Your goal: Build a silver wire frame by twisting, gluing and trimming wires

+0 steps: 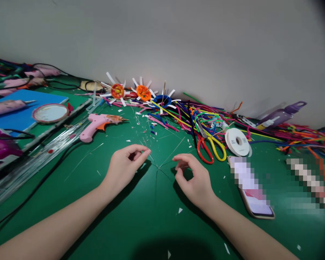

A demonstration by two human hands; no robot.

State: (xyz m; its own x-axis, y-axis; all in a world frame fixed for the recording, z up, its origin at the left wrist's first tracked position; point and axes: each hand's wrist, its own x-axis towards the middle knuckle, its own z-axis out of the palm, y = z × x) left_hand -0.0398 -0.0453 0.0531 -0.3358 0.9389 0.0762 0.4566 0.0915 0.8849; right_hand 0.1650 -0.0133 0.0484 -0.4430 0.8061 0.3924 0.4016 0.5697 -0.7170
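Several thin wire-like strands (158,168) meet at a twisted point on the green table, between my two hands, and spread out from there. My left hand (127,164) is closed in a pinch, thumb against forefinger, on the end of one strand. On the other side, my right hand (193,177) has its fingers curled but apart, with a gap between thumb and forefinger. One strand runs toward its fingertips; whether it touches them I cannot tell. Beyond the right hand lie scissors (206,142) with one red and one yellow handle.
A pink glue gun (97,124) with a black cord lies left, beside a bundle of clear strips (43,153). A ribbon spool (237,142) and a phone (251,187) are at right. Colourful pipe cleaners (176,115) and an orange flower-like piece (143,92) line the wall.
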